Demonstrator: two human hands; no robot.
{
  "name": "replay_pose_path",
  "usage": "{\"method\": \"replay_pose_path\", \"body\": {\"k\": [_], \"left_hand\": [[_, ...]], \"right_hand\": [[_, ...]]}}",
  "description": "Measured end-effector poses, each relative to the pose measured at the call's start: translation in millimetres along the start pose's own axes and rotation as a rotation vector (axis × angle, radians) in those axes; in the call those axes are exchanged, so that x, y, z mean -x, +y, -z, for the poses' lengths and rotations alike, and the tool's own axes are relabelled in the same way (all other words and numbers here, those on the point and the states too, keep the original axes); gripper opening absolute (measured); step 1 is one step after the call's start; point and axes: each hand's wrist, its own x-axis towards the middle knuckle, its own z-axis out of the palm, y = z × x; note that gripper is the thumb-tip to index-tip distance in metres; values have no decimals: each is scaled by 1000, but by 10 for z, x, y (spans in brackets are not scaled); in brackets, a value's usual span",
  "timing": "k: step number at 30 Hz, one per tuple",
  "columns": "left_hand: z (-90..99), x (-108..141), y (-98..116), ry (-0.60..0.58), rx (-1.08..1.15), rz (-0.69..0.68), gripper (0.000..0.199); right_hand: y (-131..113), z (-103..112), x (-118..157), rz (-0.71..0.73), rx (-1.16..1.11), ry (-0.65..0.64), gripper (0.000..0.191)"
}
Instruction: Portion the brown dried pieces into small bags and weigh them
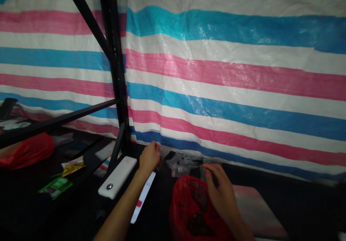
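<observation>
Clear plastic strip [202, 172], long axis near upright, pinched in the fingers [213, 169] of the right hand [223, 197]

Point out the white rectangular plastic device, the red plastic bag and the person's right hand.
White rectangular plastic device [118, 177]: head view, point on its top face.
Red plastic bag [181, 201]: head view, point on its upper left side.
Right hand [221, 197]: head view, point on the back of the hand.

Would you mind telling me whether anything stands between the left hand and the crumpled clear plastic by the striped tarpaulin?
Nothing visible does: the left hand is at the edge of the crumpled clear plastic. The red plastic bag lies below the right hand, not between them.
</observation>
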Motion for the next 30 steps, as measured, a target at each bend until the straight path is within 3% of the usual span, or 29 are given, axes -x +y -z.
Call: {"method": "replay_pose_path", "body": {"k": [4,8,12,15,19,23,26,30], "left_hand": [[-45,-74,39,-37,-182,46,18],[-156,182,259,45,-298,-55,35],[-353,509,386,-82,-338,-146,37],[-479,635,355,-153,-330,-191,24],[-480,635,316,-149,-267,-281,20],[-341,646,406,-55,21,-561,16],[-268,731,476,-128,195,-784,24],[-310,854,460,-206,354,-841,23]], "right_hand": [[25,7,-3,21,46,-17,22],[56,35,-24,31,67,-2,23],[51,106,-64,34,101,4,23],[9,170,-87,73,127,-116,20],[-53,209,-76,166,153,-279,19],[-86,181,-35,161,110,-212,22],[-103,153,-12,139,60,-173,33],[-98,123,8,134,33,-178,28]]}}
